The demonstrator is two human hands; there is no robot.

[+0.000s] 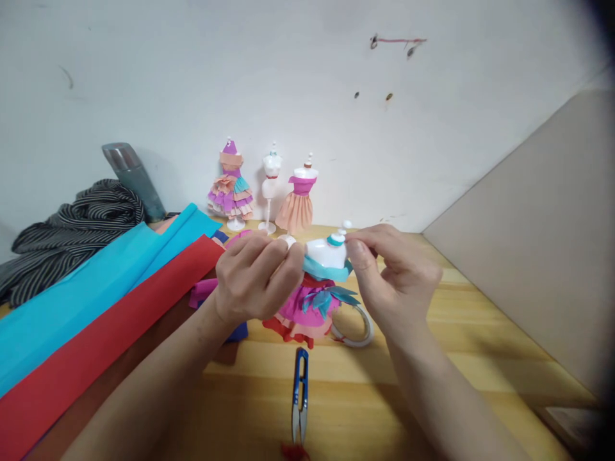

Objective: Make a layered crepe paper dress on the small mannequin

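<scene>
A small white mannequin (327,253) stands between my hands, with a teal band around its neck. It wears a layered skirt (310,314) of magenta, peach and red crepe paper, with a teal bow (329,299) at the waist. Across its chest runs a teal paper strip (327,270). My left hand (259,275) is closed at the strip's left end, its fingertips partly hidden. On the other side, my right hand (394,275) pinches the strip's right end beside the shoulder, thumb against forefinger.
Blue-handled thread snips (300,390) lie in front, behind them a tape roll (358,326). Blue paper (120,256) and red paper (110,326) fill the left, near a striped cloth (81,230) and a bottle (137,179). Three mannequins (271,168) stand along the wall.
</scene>
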